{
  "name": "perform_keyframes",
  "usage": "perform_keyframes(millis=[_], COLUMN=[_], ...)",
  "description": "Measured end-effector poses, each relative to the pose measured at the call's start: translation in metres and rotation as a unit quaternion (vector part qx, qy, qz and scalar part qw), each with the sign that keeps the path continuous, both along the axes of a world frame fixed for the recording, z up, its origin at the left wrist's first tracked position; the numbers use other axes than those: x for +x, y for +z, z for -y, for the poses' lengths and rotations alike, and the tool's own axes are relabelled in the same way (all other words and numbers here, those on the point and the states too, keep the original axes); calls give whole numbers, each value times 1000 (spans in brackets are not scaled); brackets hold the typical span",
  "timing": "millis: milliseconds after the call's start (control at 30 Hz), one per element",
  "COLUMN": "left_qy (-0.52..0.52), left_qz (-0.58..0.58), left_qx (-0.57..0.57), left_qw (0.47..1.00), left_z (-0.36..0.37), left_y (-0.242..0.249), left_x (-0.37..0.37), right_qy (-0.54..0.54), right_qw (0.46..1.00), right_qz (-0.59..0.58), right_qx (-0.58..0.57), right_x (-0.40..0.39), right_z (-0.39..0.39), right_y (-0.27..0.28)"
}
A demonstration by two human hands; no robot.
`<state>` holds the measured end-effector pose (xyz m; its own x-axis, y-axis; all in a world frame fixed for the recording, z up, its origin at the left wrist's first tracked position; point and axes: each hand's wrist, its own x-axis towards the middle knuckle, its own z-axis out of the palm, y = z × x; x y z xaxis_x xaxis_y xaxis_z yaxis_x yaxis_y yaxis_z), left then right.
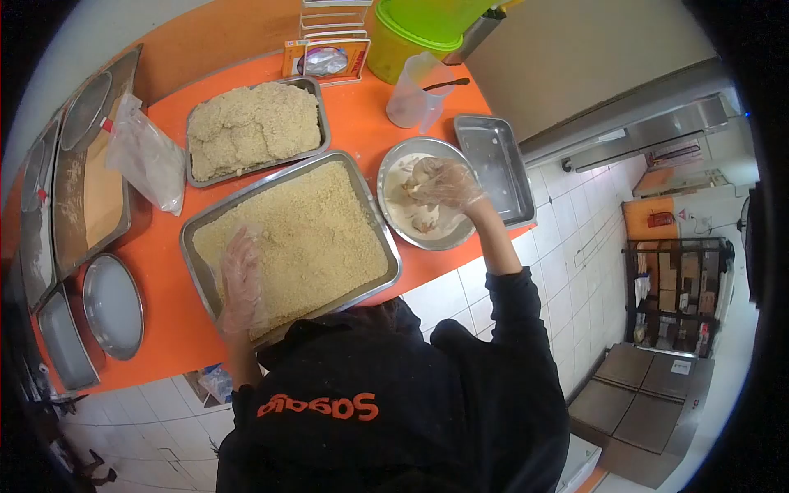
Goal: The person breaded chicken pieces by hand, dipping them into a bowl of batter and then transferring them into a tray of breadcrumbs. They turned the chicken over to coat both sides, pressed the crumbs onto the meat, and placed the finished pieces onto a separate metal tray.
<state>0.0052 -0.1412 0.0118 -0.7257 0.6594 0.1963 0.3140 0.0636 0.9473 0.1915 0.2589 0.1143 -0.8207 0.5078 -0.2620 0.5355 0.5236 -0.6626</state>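
Note:
My left hand (241, 275), in a clear plastic glove, rests at the left side of a large metal tray (393, 261) of pale breadcrumbs (304, 230). Its fingers are stretched out over the crumbs and hold nothing. My right hand (448, 182), gloved too, is over a round metal bowl (385, 168) of creamy white batter (401, 209). The fingers curl around a batter-coated piece (416, 186) whose kind I cannot make out. Another coated piece (425, 223) lies in the batter below.
Behind the crumb tray stands a tray of heaped, breaded pieces (251, 127). A clear jug (417, 94), a metal pan (500, 168) and a green bucket (411, 37) are at the right. At the left lie a plastic bag (148, 156), a sieve (86, 115) and an oval metal dish (113, 304).

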Motion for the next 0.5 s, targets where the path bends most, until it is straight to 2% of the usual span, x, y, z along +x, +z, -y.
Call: perform_keyframes(millis=[33,167,233,333,400,433,500], left_qy=[-3,13,17,47,67,77,103], left_qz=[-39,-127,-111,-113,-136,-151,-154], left_qx=[-18,-66,-49,-70,-87,-91,-115], left_qw=[999,990,992,990,985,981,976], left_z=[4,6,6,20,29,34,47], left_y=[-11,-1,-1,9,15,17,25], left_x=[-6,-6,-6,-1,0,1,6], right_qy=[13,49,65,87,151,203,211], right_qw=[998,982,963,961,942,938,927], right_qz=[52,47,76,97,73,-21,-60], right_qx=[31,176,252,243,291,282,304], right_x=[-7,-20,-25,-32,-34,-33,-44], right_z=[8,17,18,22,29,49,75], right_y=[24,45,52,62,67,87,101])
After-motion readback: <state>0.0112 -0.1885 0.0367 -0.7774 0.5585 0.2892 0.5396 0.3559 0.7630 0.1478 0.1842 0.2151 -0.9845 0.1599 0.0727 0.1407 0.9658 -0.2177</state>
